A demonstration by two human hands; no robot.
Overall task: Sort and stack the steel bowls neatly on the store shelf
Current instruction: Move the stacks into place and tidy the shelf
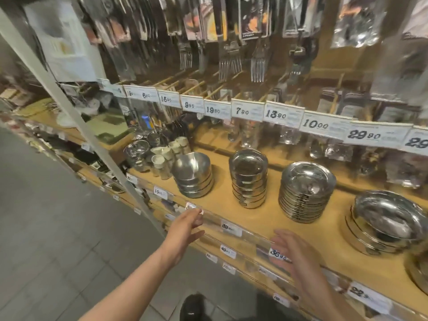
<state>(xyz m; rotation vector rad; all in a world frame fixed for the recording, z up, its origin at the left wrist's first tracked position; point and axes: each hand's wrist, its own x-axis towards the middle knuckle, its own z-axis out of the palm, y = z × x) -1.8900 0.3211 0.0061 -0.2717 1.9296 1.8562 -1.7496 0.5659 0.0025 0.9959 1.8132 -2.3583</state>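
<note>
Several stacks of steel bowls stand in a row on the wooden store shelf (250, 218). The leftmost stack (193, 174) has its top bowl tilted. To its right are a narrow straight stack (249, 178), a wider stack of shallow bowls (305, 191) and a large-bowl stack (389, 223). Another bowl (416, 269) is cut off at the right edge. My left hand (185, 228) reaches toward the shelf's front edge, fingers apart and empty. My right hand (294, 253) hovers in front of the edge below the shallow stack, open and blurred.
Small cups (166, 158) and strainers (136, 149) crowd the shelf left of the bowls. Price tags (282, 113) line a rail above, with packaged forks (258, 66) hanging higher. A grey upright post (92, 126) slants across the left. Tiled floor (58, 228) lies below.
</note>
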